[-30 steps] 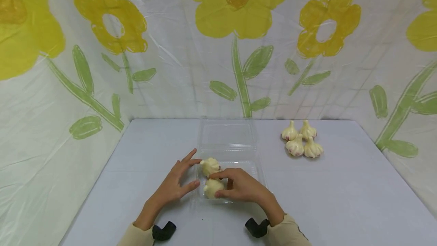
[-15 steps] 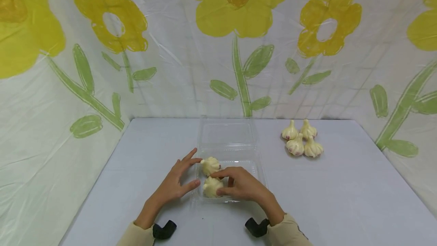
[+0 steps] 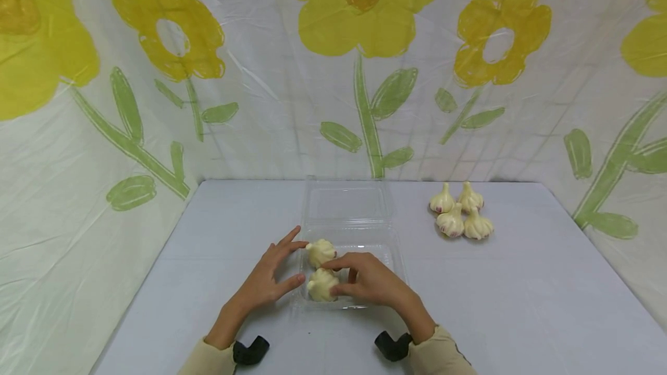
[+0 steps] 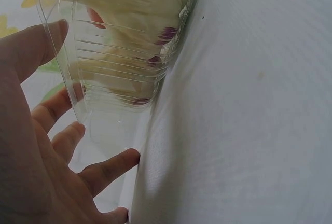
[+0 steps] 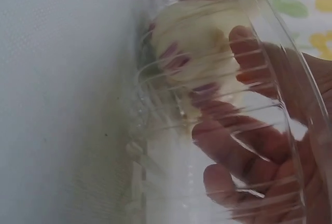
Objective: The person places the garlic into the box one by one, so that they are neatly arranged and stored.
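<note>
A clear plastic clamshell container lies with its lid raised in front of me. Along its left side sit two garlic bulbs, a far one and a near one. My right hand reaches into the tray and grips the near bulb between thumb and curled fingers; the right wrist view shows this bulb through the ribbed wall. My left hand is spread at the container's left edge, thumb and fingers straight. In the left wrist view, its fingertips are right by the clear wall.
The container's lid leans back toward the rear table edge. Several more garlic bulbs stand clustered at the back right of the white table. A flowered curtain hangs behind. Black wrist devices are on both wrists.
My right hand has shifted the near garlic bulb slightly left and away from me inside the tray. The left hand has stayed in place.
</note>
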Action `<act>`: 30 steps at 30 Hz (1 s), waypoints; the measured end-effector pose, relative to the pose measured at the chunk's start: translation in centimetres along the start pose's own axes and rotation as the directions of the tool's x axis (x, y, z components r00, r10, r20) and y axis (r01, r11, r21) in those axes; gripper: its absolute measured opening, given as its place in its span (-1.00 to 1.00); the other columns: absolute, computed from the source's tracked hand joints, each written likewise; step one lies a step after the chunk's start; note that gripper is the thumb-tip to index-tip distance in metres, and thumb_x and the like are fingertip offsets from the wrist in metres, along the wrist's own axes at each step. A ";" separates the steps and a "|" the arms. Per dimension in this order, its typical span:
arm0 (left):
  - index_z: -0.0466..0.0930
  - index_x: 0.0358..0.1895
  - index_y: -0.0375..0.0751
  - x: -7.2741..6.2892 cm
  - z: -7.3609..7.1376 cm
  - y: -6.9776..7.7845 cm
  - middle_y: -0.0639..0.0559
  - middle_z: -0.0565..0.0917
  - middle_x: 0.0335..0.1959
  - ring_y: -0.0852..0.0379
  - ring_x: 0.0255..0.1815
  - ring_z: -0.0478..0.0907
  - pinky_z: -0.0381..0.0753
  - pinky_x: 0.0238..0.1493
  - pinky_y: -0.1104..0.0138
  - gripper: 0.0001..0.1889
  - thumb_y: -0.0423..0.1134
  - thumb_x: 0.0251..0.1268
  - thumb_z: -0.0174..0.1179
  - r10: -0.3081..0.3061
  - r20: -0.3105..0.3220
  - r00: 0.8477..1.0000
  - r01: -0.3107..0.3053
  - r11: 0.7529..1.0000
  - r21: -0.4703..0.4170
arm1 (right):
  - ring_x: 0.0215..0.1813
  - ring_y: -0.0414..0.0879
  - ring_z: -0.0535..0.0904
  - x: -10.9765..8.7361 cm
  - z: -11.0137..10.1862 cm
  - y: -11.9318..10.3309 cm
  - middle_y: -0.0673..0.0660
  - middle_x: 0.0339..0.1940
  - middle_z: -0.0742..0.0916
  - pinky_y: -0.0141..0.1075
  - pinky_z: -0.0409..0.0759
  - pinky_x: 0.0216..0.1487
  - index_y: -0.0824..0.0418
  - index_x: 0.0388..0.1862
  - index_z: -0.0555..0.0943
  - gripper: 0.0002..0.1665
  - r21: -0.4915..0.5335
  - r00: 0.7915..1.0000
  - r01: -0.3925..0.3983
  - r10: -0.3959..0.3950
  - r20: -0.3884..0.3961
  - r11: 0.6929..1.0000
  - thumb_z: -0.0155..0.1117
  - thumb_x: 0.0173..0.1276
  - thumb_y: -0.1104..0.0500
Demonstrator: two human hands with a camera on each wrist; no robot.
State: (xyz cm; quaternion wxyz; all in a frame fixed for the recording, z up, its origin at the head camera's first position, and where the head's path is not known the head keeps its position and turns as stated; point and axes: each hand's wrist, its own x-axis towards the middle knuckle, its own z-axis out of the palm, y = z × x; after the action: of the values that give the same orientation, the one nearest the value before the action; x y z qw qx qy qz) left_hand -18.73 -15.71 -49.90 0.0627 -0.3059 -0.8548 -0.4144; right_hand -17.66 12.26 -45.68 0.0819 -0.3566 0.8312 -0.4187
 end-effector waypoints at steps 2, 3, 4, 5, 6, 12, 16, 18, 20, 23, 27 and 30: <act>0.41 0.44 0.16 0.0 0.0 0.0 0.06 0.13 0.67 -0.26 0.62 0.18 -0.08 0.41 -0.55 -0.37 -0.10 0.29 0.33 0.001 -0.002 1.000 -0.001 1.000 0.002 | -0.33 -0.30 0.64 -0.1 -0.2 0.0 0.08 0.13 0.79 -0.44 0.65 -0.23 0.16 0.24 0.67 -0.45 0.000 1.000 0.006 -0.006 -0.010 1.000 0.53 0.25 0.13; 0.41 0.44 0.17 0.0 0.0 0.1 0.07 0.13 0.67 -0.26 0.62 0.18 -0.08 0.42 -0.55 -0.37 -0.11 0.29 0.33 -0.001 -0.002 1.000 0.001 1.000 -0.002 | -0.33 -0.30 0.64 -0.1 -0.3 0.0 0.09 0.13 0.79 -0.44 0.65 -0.23 0.16 0.23 0.68 -0.46 0.000 1.000 0.007 -0.007 -0.015 1.000 0.52 0.26 0.14; 0.40 0.44 0.18 0.0 0.0 0.1 0.08 0.13 0.68 -0.25 0.62 0.17 -0.09 0.43 -0.54 -0.37 -0.11 0.29 0.33 -0.006 0.000 1.000 0.006 1.000 -0.005 | -0.33 -0.30 0.63 -0.2 -0.5 0.1 0.09 0.14 0.79 -0.44 0.65 -0.24 0.15 0.22 0.68 -0.47 -0.001 1.000 0.006 -0.006 -0.021 1.000 0.52 0.26 0.14; 0.41 0.44 0.18 0.0 0.0 0.0 0.08 0.13 0.68 -0.26 0.62 0.18 -0.09 0.42 -0.55 -0.37 -0.11 0.29 0.33 -0.005 -0.001 1.000 0.005 1.000 -0.005 | -0.34 -0.31 0.63 -0.3 -0.7 0.1 0.10 0.15 0.78 -0.43 0.65 -0.24 0.15 0.22 0.68 -0.48 0.001 1.000 0.004 -0.004 -0.024 1.000 0.52 0.27 0.14; 0.41 0.43 0.18 0.0 0.0 0.0 0.04 0.14 0.67 -0.27 0.62 0.18 -0.08 0.42 -0.55 -0.38 -0.11 0.29 0.33 -0.005 -0.003 1.000 0.005 1.000 -0.005 | -0.35 -0.32 0.63 -0.4 -0.9 0.1 0.12 0.16 0.78 -0.43 0.64 -0.25 0.16 0.22 0.68 -0.49 0.005 1.000 -0.001 0.001 -0.027 1.000 0.51 0.28 0.14; 0.41 0.43 0.18 0.0 0.1 -0.1 -0.11 0.16 0.66 -0.28 0.61 0.18 -0.07 0.41 -0.55 -0.38 -0.09 0.29 0.32 -0.004 -0.006 1.000 0.004 1.000 0.011 | -0.37 -0.33 0.60 -0.9 -2.2 0.3 0.16 0.09 0.79 -0.44 0.61 -0.33 0.16 0.23 0.68 -0.51 -0.009 0.998 -0.020 0.020 -0.053 1.000 0.47 0.33 0.12; 0.42 0.42 0.16 0.0 0.1 -0.1 -0.18 0.17 0.65 -0.27 0.62 0.19 -0.06 0.41 -0.55 -0.39 -0.09 0.29 0.32 0.004 -0.006 1.000 -0.004 1.000 0.018 | -0.37 -0.32 0.58 -1.3 -3.0 0.6 0.15 0.02 0.80 -0.42 0.60 -0.38 0.13 0.19 0.70 -0.56 -0.025 0.996 -0.029 0.026 -0.090 0.999 0.46 0.34 0.11; 0.42 0.42 0.17 0.0 0.1 -0.1 -0.16 0.16 0.65 -0.23 0.63 0.18 -0.07 0.41 -0.55 -0.39 -0.09 0.30 0.31 0.004 -0.003 1.000 -0.004 1.000 0.019 | -0.36 -0.32 0.58 -1.4 -3.3 0.6 0.15 -0.01 0.80 -0.41 0.59 -0.38 0.11 0.18 0.71 -0.58 -0.033 0.994 -0.038 0.035 -0.104 0.999 0.46 0.34 0.10; 0.41 0.42 0.16 -0.1 0.1 -0.1 -0.16 0.15 0.66 -0.21 0.63 0.18 -0.06 0.41 -0.55 -0.39 -0.10 0.30 0.31 0.006 -0.003 1.000 -0.006 1.000 0.020 | -0.35 -0.32 0.56 -1.6 -3.7 0.7 0.16 -0.02 0.80 -0.41 0.58 -0.39 0.10 0.16 0.71 -0.59 -0.041 0.992 -0.048 0.043 -0.116 0.998 0.46 0.35 0.10; 0.42 0.42 0.15 -0.1 0.1 -0.1 -0.17 0.16 0.65 -0.21 0.63 0.18 -0.06 0.40 -0.56 -0.40 -0.11 0.30 0.32 0.010 -0.005 1.000 -0.010 1.000 0.018 | -0.34 -0.31 0.56 -1.9 -4.1 0.8 0.15 -0.03 0.80 -0.40 0.58 -0.38 0.06 0.14 0.72 -0.61 -0.053 0.990 -0.059 0.051 -0.134 0.997 0.46 0.34 0.10; 0.43 0.42 0.13 -0.1 0.1 0.0 -0.20 0.17 0.64 -0.23 0.62 0.18 -0.06 0.40 -0.56 -0.40 -0.12 0.29 0.32 0.016 -0.009 1.000 -0.015 1.000 0.017 | -0.33 -0.29 0.56 -2.2 -4.7 1.1 0.15 -0.03 0.81 -0.37 0.60 -0.34 0.05 0.10 0.74 -0.65 -0.053 0.985 -0.062 0.052 -0.167 0.997 0.46 0.33 0.11; 0.43 0.42 0.12 -0.1 0.1 0.0 -0.21 0.18 0.64 -0.23 0.62 0.18 -0.06 0.40 -0.56 -0.39 -0.12 0.29 0.32 0.018 -0.009 1.000 -0.018 1.000 0.018 | -0.31 -0.27 0.56 -2.5 -5.2 1.3 0.15 -0.02 0.81 -0.36 0.60 -0.30 0.04 0.08 0.75 -0.67 -0.053 0.980 -0.077 0.066 -0.188 0.996 0.46 0.33 0.10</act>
State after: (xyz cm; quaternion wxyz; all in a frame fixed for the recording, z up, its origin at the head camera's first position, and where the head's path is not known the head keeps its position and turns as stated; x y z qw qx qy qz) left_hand -18.69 -15.68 -49.98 0.0730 -0.3110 -0.8555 -0.4076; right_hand -18.76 17.79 -43.76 0.0081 -0.2879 0.8597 -0.4219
